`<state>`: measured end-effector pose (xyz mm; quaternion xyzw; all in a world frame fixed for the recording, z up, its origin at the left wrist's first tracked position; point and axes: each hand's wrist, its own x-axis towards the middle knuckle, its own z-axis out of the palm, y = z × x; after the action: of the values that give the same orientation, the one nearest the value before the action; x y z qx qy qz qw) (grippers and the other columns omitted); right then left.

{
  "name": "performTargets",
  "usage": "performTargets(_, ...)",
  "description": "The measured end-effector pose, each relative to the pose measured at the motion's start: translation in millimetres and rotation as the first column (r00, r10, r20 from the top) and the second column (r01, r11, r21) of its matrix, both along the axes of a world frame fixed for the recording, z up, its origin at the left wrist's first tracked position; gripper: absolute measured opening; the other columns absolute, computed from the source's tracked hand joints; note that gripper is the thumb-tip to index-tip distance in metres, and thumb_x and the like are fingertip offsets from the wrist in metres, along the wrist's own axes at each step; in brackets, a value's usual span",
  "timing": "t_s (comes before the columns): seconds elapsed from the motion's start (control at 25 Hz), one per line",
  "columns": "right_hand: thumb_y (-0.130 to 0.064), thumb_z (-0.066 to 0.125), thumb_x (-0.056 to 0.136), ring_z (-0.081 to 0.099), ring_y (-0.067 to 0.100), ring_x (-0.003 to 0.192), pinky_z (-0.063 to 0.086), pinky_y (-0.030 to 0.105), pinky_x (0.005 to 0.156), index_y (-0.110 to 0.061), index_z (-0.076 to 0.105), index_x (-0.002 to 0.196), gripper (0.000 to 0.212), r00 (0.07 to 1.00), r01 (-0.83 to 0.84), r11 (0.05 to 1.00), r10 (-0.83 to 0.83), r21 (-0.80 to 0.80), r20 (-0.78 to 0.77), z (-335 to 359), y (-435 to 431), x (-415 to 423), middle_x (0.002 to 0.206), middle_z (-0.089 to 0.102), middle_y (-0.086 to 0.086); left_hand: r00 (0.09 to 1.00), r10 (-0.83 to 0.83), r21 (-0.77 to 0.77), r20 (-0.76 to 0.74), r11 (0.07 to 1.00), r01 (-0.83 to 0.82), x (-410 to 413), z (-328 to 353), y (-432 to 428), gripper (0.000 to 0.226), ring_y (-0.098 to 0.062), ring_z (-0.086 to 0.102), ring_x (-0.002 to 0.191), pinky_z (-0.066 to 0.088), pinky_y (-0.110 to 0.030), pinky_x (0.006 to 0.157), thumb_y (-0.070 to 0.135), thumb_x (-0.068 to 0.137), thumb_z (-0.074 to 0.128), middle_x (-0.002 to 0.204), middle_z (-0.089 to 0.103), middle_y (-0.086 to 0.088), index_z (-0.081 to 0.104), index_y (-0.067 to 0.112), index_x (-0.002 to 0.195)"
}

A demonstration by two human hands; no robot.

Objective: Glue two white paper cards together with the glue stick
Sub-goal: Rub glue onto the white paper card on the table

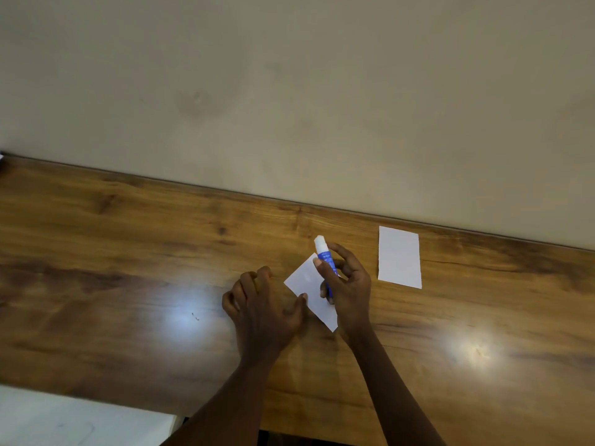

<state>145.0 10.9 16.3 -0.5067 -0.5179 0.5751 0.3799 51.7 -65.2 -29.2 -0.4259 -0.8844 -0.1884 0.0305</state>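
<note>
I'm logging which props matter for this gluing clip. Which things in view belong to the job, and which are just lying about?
Belongs to the job:
- glue stick in the right hand
- near card under the left hand
- far card

Just lying about:
- white surface beyond the table edge

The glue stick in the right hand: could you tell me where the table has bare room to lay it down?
The wooden table lies bare left of the left hand, and near the front edge right of the right hand. It is crowded between the near card under the glue stick and the far card.
</note>
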Motion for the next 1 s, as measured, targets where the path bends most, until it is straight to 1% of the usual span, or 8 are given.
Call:
performTargets(0.2,0.002,0.062,0.076,0.058,0.016,0.074,0.050,0.010,0.054,-0.004,0.054,0.113,0.038,0.983,0.097,0.992,-0.108,-0.078,-0.150,-4,3,3,0.099,0.061,0.004,1.000,0.006,0.005,-0.026,1.000,-0.006,1,0,0,0.063,-0.033,0.057,0.084,0.043,-0.044,0.078,0.059,0.059,0.058,0.092,0.060,-0.015,0.047,0.011,0.098)
performTargets(0.36,-0.005,0.068,0.068,0.058,0.017,0.084,0.053,0.012,0.061,-0.016,0.055,0.102,0.038,0.940,0.074,0.978,-0.134,-0.196,-0.314,-6,7,3,0.093,0.059,-0.001,1.000,0.008,0.007,-0.016,1.000,-0.008,1,0,0,0.062,-0.032,0.057,0.086,0.043,-0.045,0.079,0.060,0.059,0.058,0.093,0.061,-0.014,0.047,0.012,0.098)
performTargets(0.44,-0.001,0.066,0.072,0.058,0.012,0.075,0.049,0.009,0.057,-0.012,0.055,0.098,0.030,0.958,0.049,0.979,-0.102,-0.197,-0.268,-9,8,1,0.086,0.059,0.001,1.000,0.003,0.001,-0.006,1.000,-0.003,1,-1,-1,0.062,-0.031,0.056,0.087,0.043,-0.045,0.079,0.060,0.061,0.057,0.094,0.060,-0.012,0.047,0.013,0.099)
performTargets(0.52,-0.005,0.067,0.073,0.056,0.010,0.064,0.045,0.006,0.052,-0.002,0.056,0.094,0.024,0.995,0.047,0.990,-0.057,-0.130,-0.077,-14,7,-1,0.080,0.059,0.005,1.000,-0.004,-0.012,-0.008,1.000,0.004,1,-1,-1,0.061,-0.029,0.055,0.089,0.042,-0.044,0.080,0.061,0.062,0.056,0.095,0.059,-0.011,0.046,0.014,0.099)
performTargets(0.6,-0.003,0.070,0.071,0.058,0.006,0.063,0.046,0.007,0.055,-0.013,0.058,0.079,0.018,0.999,0.009,1.000,-0.008,-0.025,0.038,-16,4,-3,0.073,0.059,0.000,1.000,-0.011,-0.015,-0.013,1.000,0.011,0,-2,-2,0.060,-0.029,0.055,0.089,0.042,-0.044,0.080,0.060,0.063,0.055,0.096,0.058,-0.011,0.046,0.014,0.100)
performTargets(0.68,-0.001,0.071,0.069,0.060,-0.001,0.060,0.047,0.009,0.058,-0.027,0.055,0.068,0.030,0.995,-0.057,0.994,0.050,0.096,0.081,-17,1,-4,0.067,0.059,-0.008,1.000,-0.014,-0.002,-0.023,1.000,0.014,0,0,-1,0.057,-0.029,0.055,0.088,0.043,-0.043,0.079,0.059,0.066,0.052,0.095,0.058,-0.012,0.045,0.014,0.099)
performTargets(0.88,-0.027,0.065,0.065,0.063,-0.001,0.065,0.050,0.012,0.062,-0.018,0.064,0.073,0.013,0.973,-0.205,0.946,0.169,0.250,0.159,-20,0,-5,0.068,0.065,-0.008,0.999,-0.026,-0.004,-0.041,1.000,0.026,1,3,-3,0.051,-0.029,0.056,0.087,0.043,-0.042,0.078,0.049,0.066,0.054,0.094,0.058,-0.012,0.045,0.013,0.100)
performTargets(1.0,-0.014,0.070,0.067,0.061,0.002,0.059,0.047,0.010,0.058,-0.008,0.065,0.076,0.012,0.950,-0.274,0.932,0.224,0.239,0.218,-18,0,-7,0.067,0.067,0.008,0.999,-0.027,-0.010,-0.022,1.000,0.027,0,3,-3,0.052,-0.028,0.055,0.089,0.041,-0.042,0.080,0.050,0.065,0.053,0.096,0.058,-0.011,0.045,0.013,0.102)
